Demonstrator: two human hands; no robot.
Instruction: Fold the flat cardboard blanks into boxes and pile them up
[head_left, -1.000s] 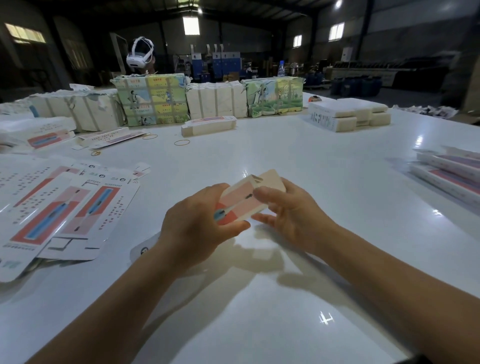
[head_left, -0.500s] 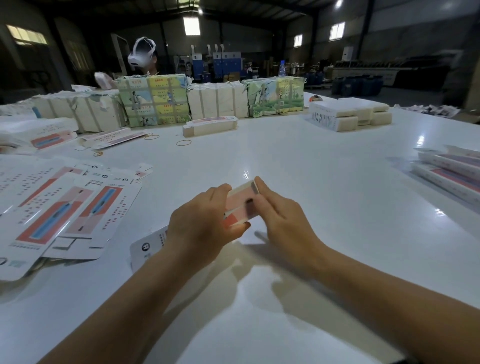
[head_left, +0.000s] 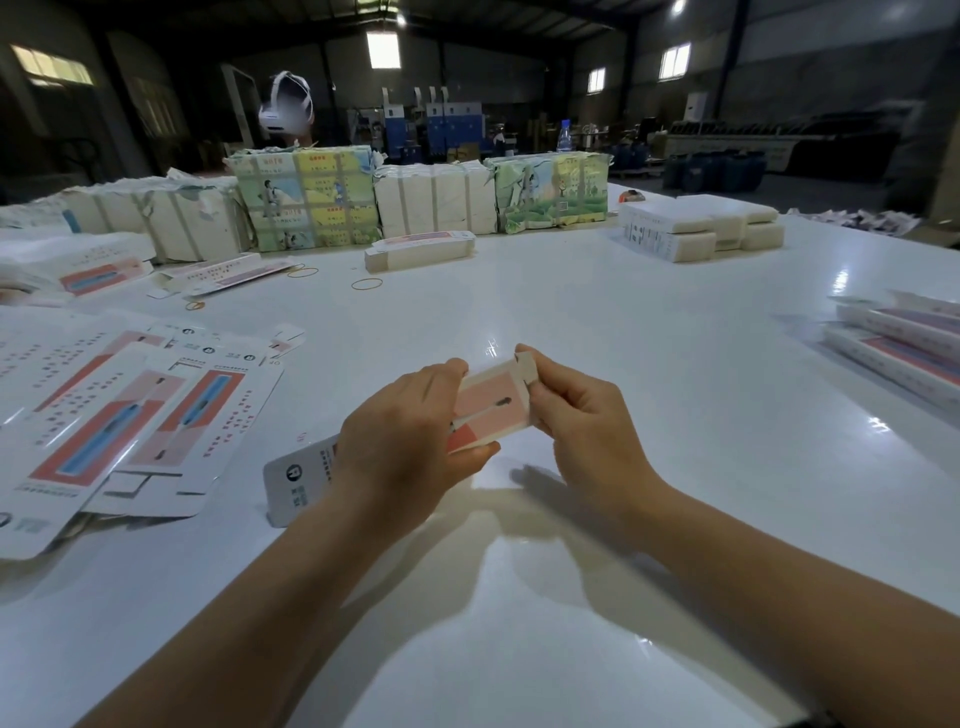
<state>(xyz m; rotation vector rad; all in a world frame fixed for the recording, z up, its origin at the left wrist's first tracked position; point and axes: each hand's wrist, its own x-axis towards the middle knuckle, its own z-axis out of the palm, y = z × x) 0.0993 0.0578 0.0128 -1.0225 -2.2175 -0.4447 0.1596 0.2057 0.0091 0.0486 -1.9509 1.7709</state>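
Two hands: both hold one part-folded box (head_left: 488, 402) above the white table (head_left: 649, 374), near its front edge.
Left hand (head_left: 400, 441): curled round the box's near length, thumb under the lower edge, fingers over the top.
Right hand (head_left: 587, 421): pinching the far end of the box, fingertips at the small end flap (head_left: 524, 365).
Step, as I judge it: closing the end flap of this box.
Flat blanks (head_left: 119, 415): fanned on the table, well left of the held box.
Finished boxes (head_left: 904, 343): a low pile far right of the held box, cut by the frame edge.
Handling, my estimate: thin printed card, very light, stiff along the panels but quick to crease or buckle if squeezed; glossy print may slip under dry fingers.
Where to hold: along the long edges and corners, where folded walls brace each other; press flaps at their score lines, not mid-panel.
Hidden: the left hand covers most of the box, so how far its sides are formed cannot be told.
Hidden too: the box's near end pokes out white below the left wrist; its flap state is unclear.
Hard to read: the print on box and blanks is too small.
Far side of the table from the held box: wrapped bundles (head_left: 306, 202) and a white stack (head_left: 701, 228), contents not discernible.
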